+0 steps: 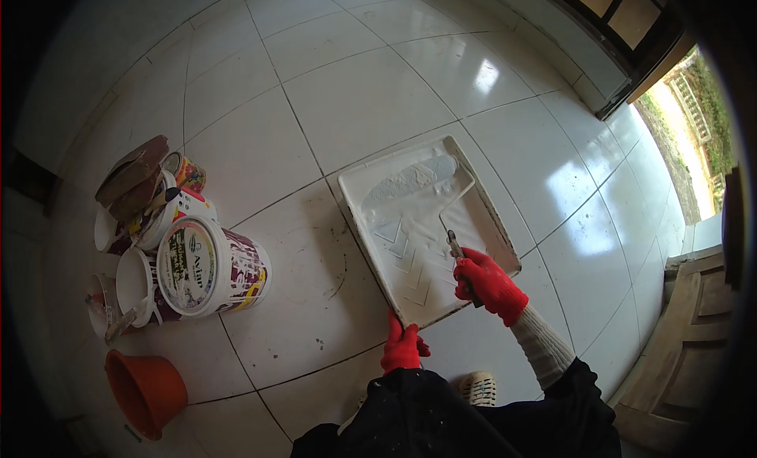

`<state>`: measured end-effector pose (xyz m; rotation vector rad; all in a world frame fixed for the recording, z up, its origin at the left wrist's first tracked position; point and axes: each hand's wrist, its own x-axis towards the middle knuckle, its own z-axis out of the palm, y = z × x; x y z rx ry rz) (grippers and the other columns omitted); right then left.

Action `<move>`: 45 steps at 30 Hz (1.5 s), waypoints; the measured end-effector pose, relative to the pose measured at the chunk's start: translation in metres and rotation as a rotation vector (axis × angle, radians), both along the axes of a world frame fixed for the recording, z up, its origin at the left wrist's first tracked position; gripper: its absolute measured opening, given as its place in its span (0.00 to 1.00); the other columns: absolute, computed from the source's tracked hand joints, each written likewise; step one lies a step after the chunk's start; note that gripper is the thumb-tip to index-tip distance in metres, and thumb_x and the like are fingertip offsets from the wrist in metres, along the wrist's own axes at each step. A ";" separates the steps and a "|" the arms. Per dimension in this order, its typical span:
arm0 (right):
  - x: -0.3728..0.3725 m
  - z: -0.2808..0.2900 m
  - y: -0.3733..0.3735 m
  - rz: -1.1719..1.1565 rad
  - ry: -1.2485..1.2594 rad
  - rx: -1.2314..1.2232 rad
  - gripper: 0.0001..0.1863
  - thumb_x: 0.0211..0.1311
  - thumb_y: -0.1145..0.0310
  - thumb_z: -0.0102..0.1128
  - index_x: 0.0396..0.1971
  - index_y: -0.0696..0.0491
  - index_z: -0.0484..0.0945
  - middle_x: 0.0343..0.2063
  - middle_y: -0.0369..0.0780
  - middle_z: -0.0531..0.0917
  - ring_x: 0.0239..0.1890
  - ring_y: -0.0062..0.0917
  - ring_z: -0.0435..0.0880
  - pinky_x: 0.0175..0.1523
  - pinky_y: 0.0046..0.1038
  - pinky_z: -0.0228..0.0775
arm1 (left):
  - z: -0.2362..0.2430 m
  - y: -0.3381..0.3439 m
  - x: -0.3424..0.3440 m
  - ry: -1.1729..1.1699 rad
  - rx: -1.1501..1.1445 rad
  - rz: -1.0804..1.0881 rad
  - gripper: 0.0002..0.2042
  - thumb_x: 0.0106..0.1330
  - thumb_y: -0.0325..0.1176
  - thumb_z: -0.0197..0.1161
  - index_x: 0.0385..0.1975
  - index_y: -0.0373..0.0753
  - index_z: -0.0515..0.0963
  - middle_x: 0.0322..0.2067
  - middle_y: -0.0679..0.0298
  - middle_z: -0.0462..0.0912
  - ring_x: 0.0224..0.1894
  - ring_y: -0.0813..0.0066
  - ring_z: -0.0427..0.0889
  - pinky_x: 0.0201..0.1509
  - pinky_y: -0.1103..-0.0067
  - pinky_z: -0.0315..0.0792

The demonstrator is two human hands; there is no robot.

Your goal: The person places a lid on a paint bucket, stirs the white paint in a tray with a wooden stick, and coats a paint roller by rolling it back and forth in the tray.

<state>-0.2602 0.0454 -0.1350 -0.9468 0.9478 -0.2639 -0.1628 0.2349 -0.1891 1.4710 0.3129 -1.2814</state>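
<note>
My right hand [490,284], in a red glove, is closed round the dark handle of a paint roller [426,172]. The roller's sleeve, coated in whitish paint, lies across the far end of a paint tray [412,278]. The tray rests on the floor, its inside wet with white paint and its near slope marked with V-shaped ridges. At the tray's near left corner, my left hand [403,349], also red-gloved, grips the rim; part of its fingers is hidden.
On the left stand several paint buckets [252,270], some lying tipped, with a brown worn piece [134,174] on top. An orange pot [150,395] lies tilted nearer me. At right are a wooden door [678,355] and a doorway to outside. White tiles [347,87] cover the floor.
</note>
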 end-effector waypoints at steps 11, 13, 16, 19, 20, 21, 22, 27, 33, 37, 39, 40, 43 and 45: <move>0.007 0.010 -0.016 -0.076 -0.109 0.118 0.16 0.71 0.68 0.51 0.51 0.62 0.71 0.29 0.35 0.74 0.24 0.15 0.71 0.35 0.22 0.73 | -0.006 0.001 0.001 -0.019 -0.042 -0.007 0.33 0.68 0.29 0.55 0.73 0.59 0.56 0.22 0.65 0.73 0.16 0.76 0.75 0.22 0.75 0.79; 0.006 0.018 -0.016 -0.131 -0.128 0.136 0.16 0.70 0.69 0.52 0.52 0.63 0.71 0.29 0.36 0.75 0.23 0.15 0.71 0.33 0.22 0.71 | -0.009 0.001 0.000 -0.016 -0.041 0.002 0.33 0.68 0.29 0.55 0.73 0.59 0.56 0.22 0.65 0.74 0.16 0.75 0.75 0.22 0.75 0.79; -0.003 0.028 -0.016 -0.050 -0.163 0.063 0.17 0.69 0.70 0.53 0.53 0.63 0.71 0.32 0.37 0.76 0.23 0.16 0.71 0.32 0.22 0.69 | -0.012 -0.001 -0.002 -0.015 -0.040 0.003 0.34 0.67 0.30 0.56 0.74 0.59 0.55 0.22 0.64 0.74 0.16 0.74 0.75 0.22 0.74 0.79; -0.007 0.052 -0.005 -0.084 -0.138 0.034 0.17 0.67 0.72 0.53 0.52 0.63 0.71 0.31 0.37 0.75 0.22 0.15 0.71 0.32 0.22 0.69 | -0.015 0.002 0.001 -0.007 -0.012 -0.023 0.37 0.66 0.31 0.57 0.75 0.59 0.51 0.22 0.63 0.74 0.16 0.72 0.76 0.22 0.73 0.80; -0.005 0.066 -0.004 -0.062 -0.087 -0.012 0.18 0.65 0.72 0.53 0.53 0.63 0.71 0.31 0.36 0.74 0.22 0.15 0.71 0.32 0.21 0.69 | -0.020 0.004 0.004 -0.015 -0.047 -0.031 0.38 0.66 0.30 0.57 0.75 0.59 0.49 0.22 0.62 0.74 0.16 0.72 0.76 0.22 0.72 0.80; -0.003 0.078 -0.001 -0.040 -0.035 -0.059 0.19 0.64 0.72 0.53 0.53 0.63 0.71 0.30 0.36 0.73 0.22 0.15 0.70 0.33 0.21 0.69 | -0.022 0.006 0.006 -0.023 -0.082 -0.039 0.38 0.66 0.30 0.56 0.75 0.60 0.47 0.22 0.61 0.74 0.16 0.71 0.76 0.22 0.72 0.80; -0.006 0.089 0.000 -0.034 0.005 -0.102 0.22 0.63 0.73 0.53 0.56 0.64 0.70 0.29 0.34 0.71 0.23 0.16 0.72 0.36 0.22 0.74 | -0.021 0.004 0.005 -0.021 -0.088 -0.046 0.38 0.66 0.30 0.56 0.75 0.60 0.47 0.22 0.61 0.74 0.16 0.71 0.76 0.22 0.72 0.80; -0.020 0.124 0.011 0.021 0.200 -0.296 0.24 0.63 0.73 0.53 0.60 0.63 0.67 0.32 0.35 0.74 0.28 0.18 0.78 0.42 0.27 0.79 | -0.018 -0.002 0.004 0.001 -0.068 -0.053 0.37 0.67 0.30 0.54 0.74 0.61 0.47 0.24 0.60 0.72 0.15 0.71 0.76 0.22 0.71 0.81; -0.031 0.100 0.019 0.220 0.421 -0.716 0.27 0.62 0.74 0.57 0.61 0.57 0.65 0.37 0.44 0.79 0.35 0.34 0.83 0.41 0.32 0.79 | -0.018 -0.001 0.004 0.010 -0.074 -0.012 0.38 0.66 0.29 0.57 0.75 0.58 0.48 0.21 0.63 0.71 0.14 0.72 0.74 0.20 0.72 0.79; -0.027 0.095 0.029 0.440 0.648 -1.216 0.29 0.59 0.76 0.59 0.61 0.56 0.62 0.42 0.51 0.78 0.42 0.46 0.81 0.40 0.40 0.76 | -0.017 -0.002 0.004 0.017 -0.064 -0.010 0.38 0.66 0.30 0.58 0.75 0.58 0.49 0.22 0.63 0.71 0.14 0.72 0.74 0.20 0.73 0.78; -0.024 0.093 0.034 0.466 0.659 -1.236 0.29 0.60 0.77 0.57 0.61 0.55 0.61 0.40 0.50 0.77 0.40 0.46 0.81 0.39 0.41 0.75 | -0.023 0.000 0.006 0.029 -0.087 -0.051 0.39 0.66 0.31 0.55 0.75 0.60 0.44 0.23 0.60 0.72 0.16 0.70 0.77 0.22 0.70 0.81; -0.022 0.092 0.035 0.489 0.674 -1.256 0.28 0.61 0.78 0.55 0.61 0.55 0.60 0.39 0.49 0.77 0.39 0.45 0.81 0.38 0.43 0.75 | -0.023 0.000 0.006 0.030 -0.087 -0.051 0.39 0.66 0.31 0.55 0.75 0.60 0.44 0.23 0.60 0.72 0.16 0.70 0.77 0.22 0.70 0.81; -0.010 0.094 0.038 0.545 0.790 -1.226 0.26 0.62 0.80 0.49 0.61 0.55 0.59 0.37 0.48 0.76 0.37 0.45 0.81 0.37 0.42 0.76 | -0.022 -0.001 0.006 0.033 -0.067 -0.057 0.40 0.66 0.31 0.56 0.75 0.60 0.43 0.24 0.60 0.72 0.16 0.70 0.77 0.22 0.70 0.81; -0.008 0.086 0.037 0.551 0.818 -1.241 0.25 0.63 0.80 0.48 0.61 0.55 0.60 0.38 0.48 0.76 0.36 0.44 0.81 0.37 0.42 0.76 | -0.022 -0.001 0.007 0.035 -0.081 -0.044 0.40 0.66 0.31 0.56 0.75 0.61 0.43 0.23 0.60 0.72 0.16 0.70 0.77 0.21 0.70 0.81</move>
